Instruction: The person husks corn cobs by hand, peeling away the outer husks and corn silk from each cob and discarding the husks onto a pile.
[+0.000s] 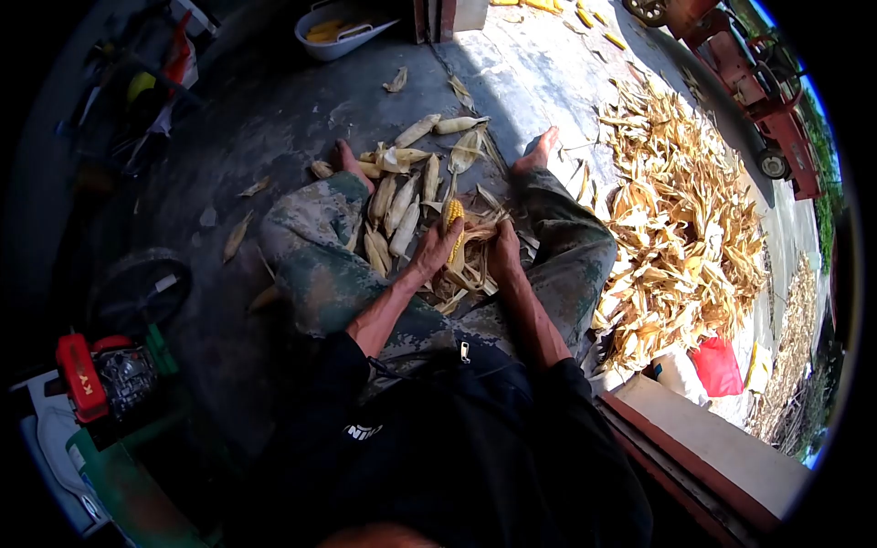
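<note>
My left hand is wrapped round an ear of corn, held upright between my legs with its yellow kernels bare. Dry husk, peeled back from the ear's lower part, stretches across to my right hand, whose fingers are closed on it. Just left of the ear lie several unhusked corn ears in pale dry husks, and more unhusked ears are on the floor beyond. Loose husks lie below my hands. The base of the held ear is hidden by my fingers and the husk.
A big heap of husks spreads in sunlight on the right. A white tub with yellow ears stands at the far left. An engine-driven machine is at lower left, a red vehicle at upper right, and a red bag near the doorsill.
</note>
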The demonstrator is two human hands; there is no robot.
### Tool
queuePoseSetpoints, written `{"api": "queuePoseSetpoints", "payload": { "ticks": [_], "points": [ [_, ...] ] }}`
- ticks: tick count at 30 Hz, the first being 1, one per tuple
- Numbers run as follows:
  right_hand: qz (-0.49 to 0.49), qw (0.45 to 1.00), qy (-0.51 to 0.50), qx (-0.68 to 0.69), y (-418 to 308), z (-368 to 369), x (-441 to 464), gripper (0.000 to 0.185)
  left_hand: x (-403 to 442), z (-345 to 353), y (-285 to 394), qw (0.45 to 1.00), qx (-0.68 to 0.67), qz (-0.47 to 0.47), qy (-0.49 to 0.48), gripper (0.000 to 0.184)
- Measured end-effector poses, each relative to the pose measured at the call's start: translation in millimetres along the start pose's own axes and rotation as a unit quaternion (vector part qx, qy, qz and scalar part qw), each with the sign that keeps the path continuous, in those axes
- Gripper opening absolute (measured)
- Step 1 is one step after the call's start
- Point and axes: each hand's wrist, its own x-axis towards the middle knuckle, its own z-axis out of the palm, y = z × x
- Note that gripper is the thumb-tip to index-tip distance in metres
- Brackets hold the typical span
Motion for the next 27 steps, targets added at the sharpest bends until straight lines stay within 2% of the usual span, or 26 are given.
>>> {"api": "queuePoseSetpoints", "payload": {
  "ticks": [1, 3, 4, 5, 6, 7, 8, 9, 10, 11, 13, 15, 17, 18, 19, 21, 22, 24, 25, 26, 27],
  "points": [
    [0.043, 0.997, 0.013, 0.067, -2.9, 7.0, -3.8, 0.036, 3.0, 0.0, -0.1, 1.0, -0.001, 0.001, 0.003, 0.068],
    [0.045, 0.995, 0.024, 0.084, 18.5, -8.2, 9.5, 0.036, 5.0, 0.0, 0.4, 0.997, -0.055, 0.044, 0.006, 0.063],
    [0.057, 0.997, 0.052, 0.016, 40.5, -33.6, 24.7, 0.037, 10.2, 2.8, -8.1, 0.994, -0.066, 0.063, 0.067, 0.057],
    [0.068, 0.993, 0.081, -0.05, 54.4, -47.4, 30.1, 0.038, 2.4, 0.7, 14.3, 0.977, -0.203, 0.031, 0.056, 0.049],
    [0.075, 0.991, 0.103, -0.051, 40.6, -25.4, 3.5, 0.036, 6.4, -12.2, 14.4, 0.959, -0.258, 0.003, 0.114, 0.05],
    [0.137, 0.984, 0.059, 0.095, 41.3, -20.3, -4.0, 0.032, 12.9, -28.2, 16.3, 0.935, -0.311, -0.022, 0.17, 0.05],
    [0.146, 0.986, 0.084, 0.012, 43.2, -14.3, -6.3, 0.032, 12.2, -33.2, 21.9, 0.909, -0.366, -0.056, 0.189, 0.054],
    [0.157, 0.979, 0.108, -0.072, 46.9, -13.4, -5.9, 0.031, 11.1, -37.0, 24.1, 0.911, -0.366, -0.057, 0.183, 0.054],
    [0.174, 0.978, 0.062, -0.097, 46.1, -15.0, -2.5, 0.035, 10.9, -42.1, 26.2, 0.927, -0.344, -0.062, 0.133, 0.054],
    [0.174, 0.978, 0.063, -0.095, 43.3, -18.2, 1.4, 0.035, 9.8, -46.9, 27.6, 0.942, -0.319, -0.069, 0.08, 0.054],
    [0.123, 0.968, -0.103, -0.192, 21.3, -13.1, 1.8, 0.039, 6.3, -48.4, 36.5, 0.959, -0.257, -0.116, 0.007, 0.054],
    [0.104, 0.973, -0.099, -0.181, 6.3, -7.0, 0.4, 0.043, 4.8, -43.6, 34.0, 0.954, -0.258, -0.129, -0.082, 0.054],
    [0.111, 0.973, -0.179, -0.095, -3.1, -6.6, 6.8, 0.044, 8.2, -35.6, 20.9, 0.96, -0.178, -0.141, -0.162, 0.055],
    [0.084, 0.963, -0.249, -0.061, 2.5, -18.3, 21.4, 0.046, 2.5, -28.4, 30.1, 0.948, -0.176, -0.165, -0.208, 0.056],
    [0.081, 0.965, -0.243, -0.059, -14.6, -3.4, 3.1, 0.046, 2.4, -23.7, 24.3, 0.935, -0.169, -0.196, -0.241, 0.059],
    [0.084, 0.97, -0.143, -0.175, -47.0, 27.7, -27.4, 0.045, -0.3, -17.1, 18.6, 0.927, -0.112, -0.204, -0.295, 0.061],
    [0.087, 0.963, -0.143, -0.21, -45.6, 20.0, -20.9, 0.045, -3.8, -15.7, 20.0, 0.923, -0.112, -0.201, -0.308, 0.061],
    [0.083, 0.974, -0.112, -0.181, -37.5, 11.9, -14.3, 0.044, -9.0, -14.3, 22.1, 0.921, -0.132, -0.187, -0.315, 0.064],
    [0.08, 0.982, -0.078, -0.154, -36.2, 8.9, -11.6, 0.044, -4.3, -14.8, 14.4, 0.933, -0.096, -0.144, -0.314, 0.076],
    [0.079, 0.984, -0.058, -0.151, -36.4, 4.2, -9.7, 0.043, -5.4, -17.0, 10.0, 0.961, 0.015, -0.051, -0.27, 0.082],
    [0.079, 0.984, -0.058, -0.149, -35.4, -1.6, -6.8, 0.043, -8.7, -18.8, 5.4, 0.966, 0.126, 0.042, -0.221, 0.089]
  ]
}}
